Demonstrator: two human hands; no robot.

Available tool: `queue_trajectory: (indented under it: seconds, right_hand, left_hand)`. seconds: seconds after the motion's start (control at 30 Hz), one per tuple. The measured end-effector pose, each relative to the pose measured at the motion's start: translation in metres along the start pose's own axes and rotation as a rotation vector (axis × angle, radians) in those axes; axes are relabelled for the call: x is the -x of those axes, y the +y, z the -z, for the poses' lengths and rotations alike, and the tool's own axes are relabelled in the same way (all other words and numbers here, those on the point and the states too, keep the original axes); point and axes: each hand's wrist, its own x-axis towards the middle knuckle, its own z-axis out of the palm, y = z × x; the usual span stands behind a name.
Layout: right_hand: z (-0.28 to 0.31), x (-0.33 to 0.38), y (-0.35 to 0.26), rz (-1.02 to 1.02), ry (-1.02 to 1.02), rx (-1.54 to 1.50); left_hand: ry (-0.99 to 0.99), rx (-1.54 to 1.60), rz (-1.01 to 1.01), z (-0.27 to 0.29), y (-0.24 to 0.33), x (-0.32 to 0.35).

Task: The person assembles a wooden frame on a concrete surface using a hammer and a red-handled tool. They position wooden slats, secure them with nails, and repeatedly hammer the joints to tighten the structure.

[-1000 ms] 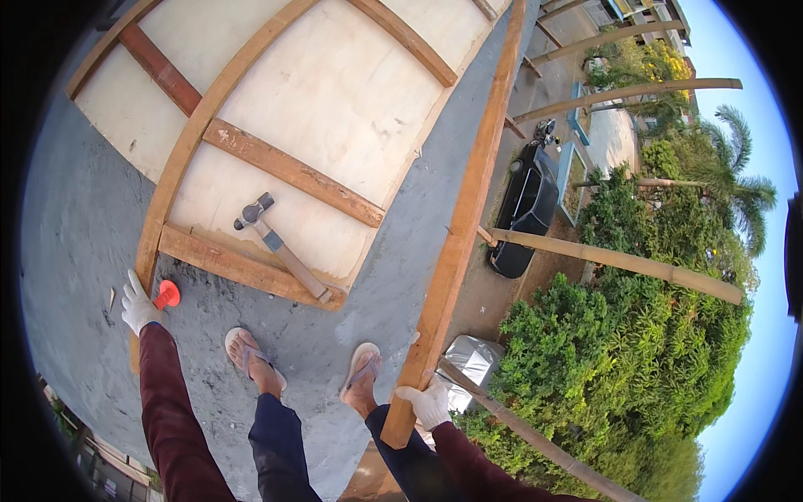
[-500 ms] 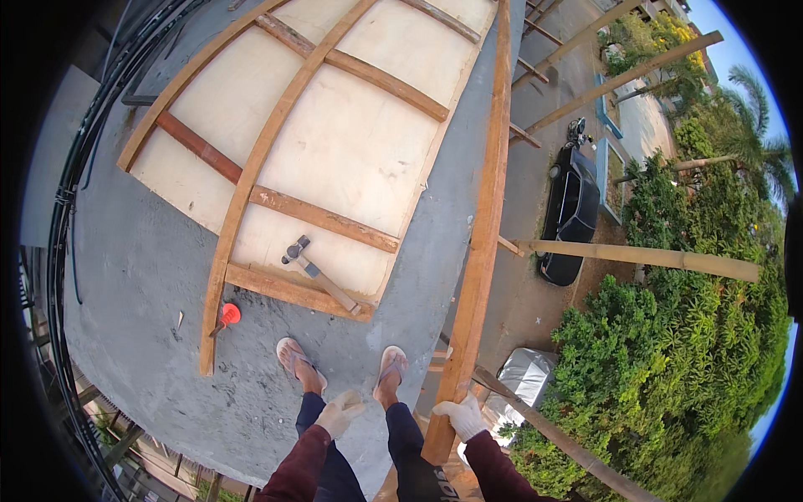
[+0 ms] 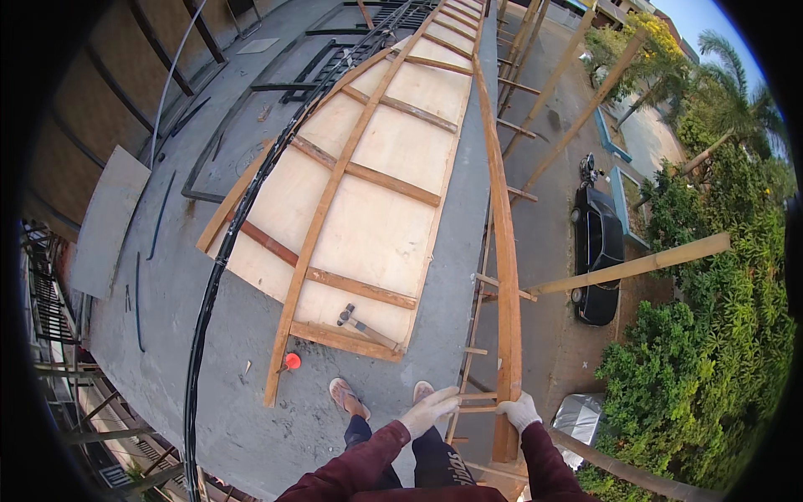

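Black cable (image 3: 219, 259): we see it run in 1 long curve along the left side of the grey concrete slab (image 3: 167, 351), from the bottom edge up toward the far end.
Plywood formwork panel (image 3: 368, 217): it lies flat on the slab, braced with wooden battens, its long axis running away from us and leaning slightly right.
Orange object (image 3: 292, 361): small and round, on the slab just beside the near left batten of the panel; we cannot tell what it is.
Hammer (image 3: 360, 322): it lies on the panel's near end, head to the left, handle pointing right and toward us.
Feet: 2 sandalled feet (image 3: 347, 395) stand on the slab just before the panel's near edge.
Left hand (image 3: 428, 410): gloved in white, fingers stretched out and apart, gripping nothing; the fingertips point right toward the plank and sit just beside it, and we cannot tell whether they touch.
Long wooden plank (image 3: 504, 276): it stands on edge along the slab's right border, its long axis pointing away from us toward the far end of the slab, the near end by our hands and the far end leaning slightly left.
Right hand (image 3: 520, 412): gloved in white, wrapped around the plank's near end, fingers closed on its right face.
Ground below: a black car (image 3: 598, 251) is parked past the slanted wooden props (image 3: 636, 266), with green bushes (image 3: 711, 351) to the right.
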Motion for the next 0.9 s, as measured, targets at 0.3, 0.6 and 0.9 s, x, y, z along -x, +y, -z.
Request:
queue_trajectory:
  seconds: [0.3, 0.6, 0.9]
  right_hand:
    - [0.117, 0.117, -0.143, 0.200, -0.152, -0.012]
    - [0.065, 0.184, -0.175, 0.582, -0.256, -0.919]
    - [0.058, 0.191, -0.199, 1.086, 0.378, -1.009]
  left_hand:
    - [0.077, -0.503, -0.014, -0.011, 0.116, 0.101]
    - [-0.284, -1.278, -1.473, -0.173, 0.197, 0.129]
    - [-0.262, -1.159, -2.072, -0.303, 0.300, 0.093]
